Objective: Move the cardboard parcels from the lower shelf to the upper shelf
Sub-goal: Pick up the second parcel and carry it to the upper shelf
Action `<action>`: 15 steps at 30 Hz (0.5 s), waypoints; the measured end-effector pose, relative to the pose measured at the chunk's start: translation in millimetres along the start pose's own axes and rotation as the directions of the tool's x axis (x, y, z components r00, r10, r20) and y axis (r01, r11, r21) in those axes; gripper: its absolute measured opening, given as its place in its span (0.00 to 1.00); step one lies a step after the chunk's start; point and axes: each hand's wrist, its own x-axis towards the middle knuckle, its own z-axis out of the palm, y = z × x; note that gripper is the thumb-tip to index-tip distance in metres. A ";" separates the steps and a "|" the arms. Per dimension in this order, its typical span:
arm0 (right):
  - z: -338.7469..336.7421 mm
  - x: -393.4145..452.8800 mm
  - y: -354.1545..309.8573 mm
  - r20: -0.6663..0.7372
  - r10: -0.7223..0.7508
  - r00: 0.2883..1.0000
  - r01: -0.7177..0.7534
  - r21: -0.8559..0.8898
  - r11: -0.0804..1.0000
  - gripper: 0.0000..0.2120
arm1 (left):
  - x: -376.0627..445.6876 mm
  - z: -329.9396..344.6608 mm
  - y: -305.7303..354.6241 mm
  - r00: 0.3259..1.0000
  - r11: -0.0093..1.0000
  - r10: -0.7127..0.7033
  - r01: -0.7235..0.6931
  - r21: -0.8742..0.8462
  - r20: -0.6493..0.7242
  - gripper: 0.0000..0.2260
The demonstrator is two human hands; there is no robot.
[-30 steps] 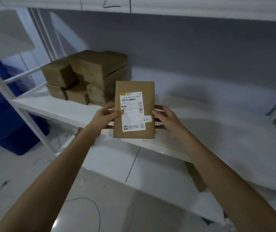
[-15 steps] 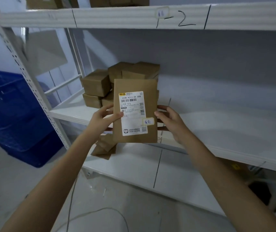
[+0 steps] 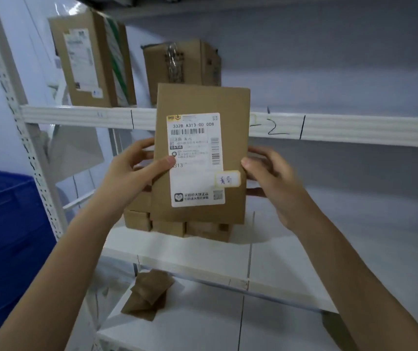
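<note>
Gripping the flat cardboard parcel [image 3: 200, 153] by its side edges, the left hand [image 3: 129, 171] and right hand [image 3: 273, 178] have raised it to the upper shelf [image 3: 76, 117]. Its white label [image 3: 195, 160] looks smooth and glossy.

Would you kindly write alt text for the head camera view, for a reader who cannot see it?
Both hands, left hand and right hand, hold a flat cardboard parcel upright, label facing the camera, before white shelving. Two boxes stand on the upper shelf; small boxes sit below.
</note>
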 end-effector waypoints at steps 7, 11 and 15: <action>-7.0 66.9 -65.3 -0.060 -0.223 0.973 0.217 -0.090 0.972 0.11 | 68.9 -3.6 65.7 0.975 0.975 0.220 -0.219 0.020 -0.029 0.11; -8.9 110.0 -81.7 -0.060 -0.264 0.963 0.248 -0.195 0.949 0.17 | 118.0 3.5 78.0 0.962 0.962 0.272 -0.272 -0.022 -0.009 0.19; -11.9 150.2 -76.9 -0.133 -0.246 0.960 0.205 -0.266 0.942 0.17 | 168.0 15.7 69.1 0.965 0.962 0.263 -0.261 -0.085 0.014 0.25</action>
